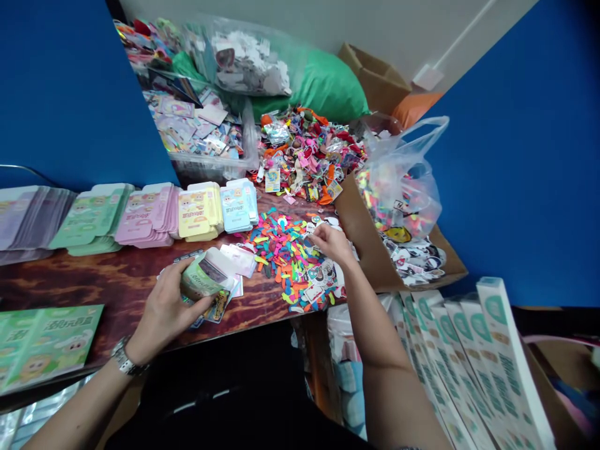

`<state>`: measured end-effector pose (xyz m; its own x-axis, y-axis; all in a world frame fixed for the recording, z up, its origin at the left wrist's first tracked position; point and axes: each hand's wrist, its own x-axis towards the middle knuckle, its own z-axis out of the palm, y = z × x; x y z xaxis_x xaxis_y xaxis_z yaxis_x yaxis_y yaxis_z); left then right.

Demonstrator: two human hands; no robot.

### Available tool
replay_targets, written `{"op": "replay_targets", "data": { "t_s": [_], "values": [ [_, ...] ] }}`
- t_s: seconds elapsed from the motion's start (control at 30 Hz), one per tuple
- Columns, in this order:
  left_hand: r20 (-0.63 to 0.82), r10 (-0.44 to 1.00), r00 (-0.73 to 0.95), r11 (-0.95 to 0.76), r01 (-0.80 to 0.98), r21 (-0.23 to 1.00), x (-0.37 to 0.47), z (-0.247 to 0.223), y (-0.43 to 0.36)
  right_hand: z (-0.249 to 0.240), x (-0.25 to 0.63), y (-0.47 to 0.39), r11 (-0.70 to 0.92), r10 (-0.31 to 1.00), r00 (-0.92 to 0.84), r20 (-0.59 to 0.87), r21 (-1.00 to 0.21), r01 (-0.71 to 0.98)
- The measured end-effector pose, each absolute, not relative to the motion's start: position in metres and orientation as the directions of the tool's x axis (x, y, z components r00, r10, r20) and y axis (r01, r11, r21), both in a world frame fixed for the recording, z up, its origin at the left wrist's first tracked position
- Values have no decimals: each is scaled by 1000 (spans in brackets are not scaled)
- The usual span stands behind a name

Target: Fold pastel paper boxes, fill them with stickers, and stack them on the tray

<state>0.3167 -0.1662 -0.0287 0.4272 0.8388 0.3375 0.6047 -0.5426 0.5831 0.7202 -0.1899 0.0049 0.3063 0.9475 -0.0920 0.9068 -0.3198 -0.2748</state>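
Note:
My left hand [162, 309] is wrapped round a small green printed carton [202, 276], tilted with its flap up and its mouth open toward the right. Printed cards [239, 259] lie on the table behind and under it. Over the heap of small bright-coloured pieces [281, 244], my right hand [330, 242] has its fingertips pinched together at white die-cut stickers [323, 275]. What sits between those fingertips is too small to make out.
Flat carton stacks in purple, green [94, 215], pink, yellow and blue line the back edge. Behind are a bin of cards [201, 125], a trinket heap [304, 150] and a green sack [332, 87]. A cardboard box [363, 237] with a plastic bag stands right; finished-looking green boxes [51, 344] lie left.

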Motion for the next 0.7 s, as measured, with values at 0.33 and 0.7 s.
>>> {"op": "replay_targets", "data": {
  "t_s": [0.33, 0.7],
  "values": [
    [367, 798, 477, -600, 578, 554, 336, -25, -173, -4, 665, -145, -88, 994, 46, -100, -470, 878],
    [297, 833, 467, -546, 604, 580, 339, -31, -179, 10, 656, -144, 2, 996, -46, -76, -496, 868]
  ]
}}
